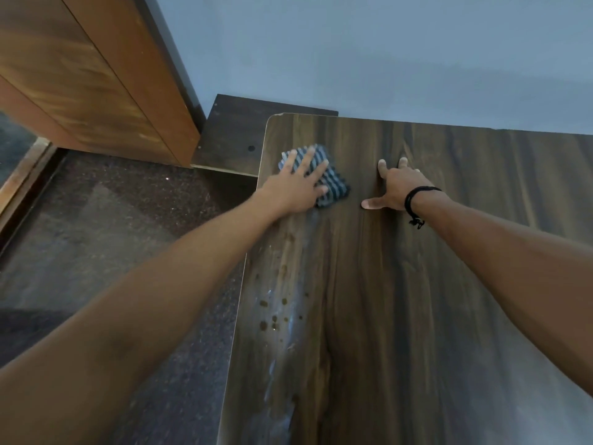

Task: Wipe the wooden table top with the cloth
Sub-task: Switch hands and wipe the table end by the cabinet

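A dark wooden table top [417,300] fills the right half of the view. Near its far left corner lies a folded blue and white striped cloth [335,184]. My left hand [296,184] presses flat on the cloth with its fingers spread. My right hand [396,186] rests flat on the bare wood to the right of the cloth, thumb out to the left, a black cord around the wrist. A wet streak and several brown drops [279,303] run along the table's left side, nearer to me than the cloth.
The table's far edge stands against a blue-grey wall [385,59]. A lower dark wooden board [234,139] sits beyond the table's left corner. An orange-brown wooden cabinet [90,75] stands at the upper left on a dark speckled floor [112,220].
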A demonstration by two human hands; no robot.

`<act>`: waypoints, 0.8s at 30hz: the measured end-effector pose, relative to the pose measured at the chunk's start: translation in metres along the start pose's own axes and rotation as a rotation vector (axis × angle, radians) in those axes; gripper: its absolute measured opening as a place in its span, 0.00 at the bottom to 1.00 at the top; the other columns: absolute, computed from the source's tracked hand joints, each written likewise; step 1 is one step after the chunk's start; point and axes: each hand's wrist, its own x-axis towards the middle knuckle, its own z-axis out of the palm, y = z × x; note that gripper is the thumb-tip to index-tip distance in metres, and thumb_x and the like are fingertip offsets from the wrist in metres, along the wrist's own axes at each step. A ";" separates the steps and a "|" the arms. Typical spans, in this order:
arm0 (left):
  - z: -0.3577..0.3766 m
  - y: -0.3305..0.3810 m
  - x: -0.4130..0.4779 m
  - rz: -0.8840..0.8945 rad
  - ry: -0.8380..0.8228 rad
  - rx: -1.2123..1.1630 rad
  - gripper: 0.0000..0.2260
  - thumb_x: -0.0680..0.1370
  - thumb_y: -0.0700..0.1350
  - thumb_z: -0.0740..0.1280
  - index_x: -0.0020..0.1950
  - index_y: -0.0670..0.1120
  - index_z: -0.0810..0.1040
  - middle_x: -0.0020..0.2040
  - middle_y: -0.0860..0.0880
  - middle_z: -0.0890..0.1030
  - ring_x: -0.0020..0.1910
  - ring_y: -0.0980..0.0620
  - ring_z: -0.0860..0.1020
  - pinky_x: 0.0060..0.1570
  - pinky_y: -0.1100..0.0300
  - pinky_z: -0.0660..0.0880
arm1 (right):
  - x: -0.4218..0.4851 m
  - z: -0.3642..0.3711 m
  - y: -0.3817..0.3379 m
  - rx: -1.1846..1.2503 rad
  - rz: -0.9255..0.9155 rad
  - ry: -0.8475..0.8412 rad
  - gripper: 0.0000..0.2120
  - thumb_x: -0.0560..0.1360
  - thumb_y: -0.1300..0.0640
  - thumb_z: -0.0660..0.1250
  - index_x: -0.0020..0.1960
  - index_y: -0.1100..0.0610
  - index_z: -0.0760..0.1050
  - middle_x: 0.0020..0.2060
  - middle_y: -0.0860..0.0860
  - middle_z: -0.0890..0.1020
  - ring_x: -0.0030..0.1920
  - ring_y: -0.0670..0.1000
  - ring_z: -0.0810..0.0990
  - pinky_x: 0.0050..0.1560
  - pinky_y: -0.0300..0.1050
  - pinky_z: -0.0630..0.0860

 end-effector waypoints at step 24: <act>-0.021 -0.012 0.008 -0.211 -0.019 -0.235 0.25 0.84 0.55 0.46 0.80 0.51 0.45 0.78 0.41 0.35 0.75 0.33 0.34 0.70 0.34 0.37 | 0.001 0.002 0.001 -0.029 0.004 0.034 0.55 0.69 0.33 0.72 0.82 0.51 0.43 0.80 0.63 0.46 0.76 0.70 0.58 0.72 0.66 0.65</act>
